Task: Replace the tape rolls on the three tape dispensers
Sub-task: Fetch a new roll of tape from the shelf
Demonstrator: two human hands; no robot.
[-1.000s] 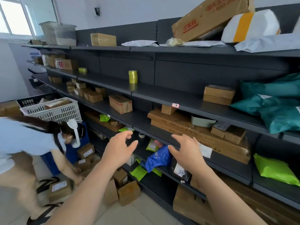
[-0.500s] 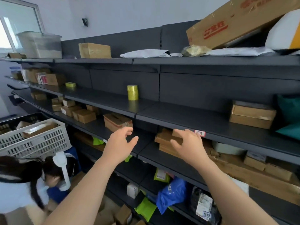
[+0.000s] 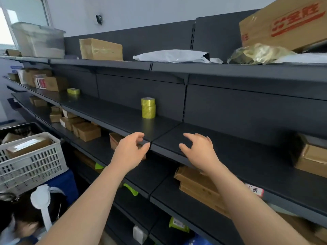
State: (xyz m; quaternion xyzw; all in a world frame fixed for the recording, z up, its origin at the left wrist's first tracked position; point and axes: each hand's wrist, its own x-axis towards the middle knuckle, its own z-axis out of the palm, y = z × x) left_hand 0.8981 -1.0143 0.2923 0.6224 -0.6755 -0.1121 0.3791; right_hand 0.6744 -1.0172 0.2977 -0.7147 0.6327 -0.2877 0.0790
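Fetching fresh tape looks like the step in hand: one lone yellow roll [image 3: 73,91] lies far left on the shelf [image 3: 115,117], the left hand [image 3: 130,152] hovers at the shelf's front edge, grip open and empty, a stack of two yellow rolls [image 3: 148,108] stands just beyond, and the right hand [image 3: 198,152] hovers open too. Three rolls, two hands; next, I'd say, reach deeper and close round the stack.

Dark metal shelving [image 3: 230,152] runs the whole wall. Up top: a clear plastic bin [image 3: 39,41], a taped cardboard box [image 3: 100,49], a flat white mailer [image 3: 169,56], crumpled plastic wrap [image 3: 256,53] and a big red-printed carton [image 3: 286,23]. Lower down, small boxes [image 3: 79,128] in a row, and flat cartons [image 3: 196,184] stacked. Left, a white crate [image 3: 31,165] holds a parcel; a person [image 3: 21,218] crouches below.
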